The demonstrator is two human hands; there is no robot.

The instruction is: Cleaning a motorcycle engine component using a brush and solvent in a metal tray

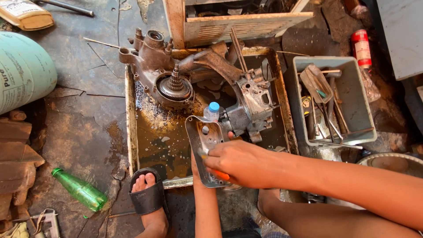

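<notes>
green bottle [80, 190]: lies on the stained floor at the near left, well apart from both hands, neck pointing far-left.

foot in a black sandal [149, 196]: planted at the near edge of the wash tray, just left of the left forearm.

wash tray [130, 128]: shallow rusty metal pan holding brown, foamy liquid; it lies between the sandal and the far casing.

engine casing [169, 79]: sits at the far left of the tray, gear cluster facing up; a second casing half [253, 103] lies to its right.

metal cover plate [205, 150]: a grey oblong part with holes, held over the near middle of the tray. Its long axis runs near to far, tilted slightly left at the far end. It is directly under and left of the right hand, with the left hand beneath it.

left hand [195, 169]: comes up from the near edge, mostly hidden behind the plate; it appears to be gripping the plate's near underside, but the fingers cannot be made out.

small bottle with a blue cap [213, 111]: upright just beyond the plate's far end.

right hand [240, 163]: reaches in from the right, fingers curled tight around an orange-handled brush [219, 174], its tip pressed on the plate's face. This hand is on top.

grey tool bin [365, 114]: well right of the tray, full of hand tools.
</notes>
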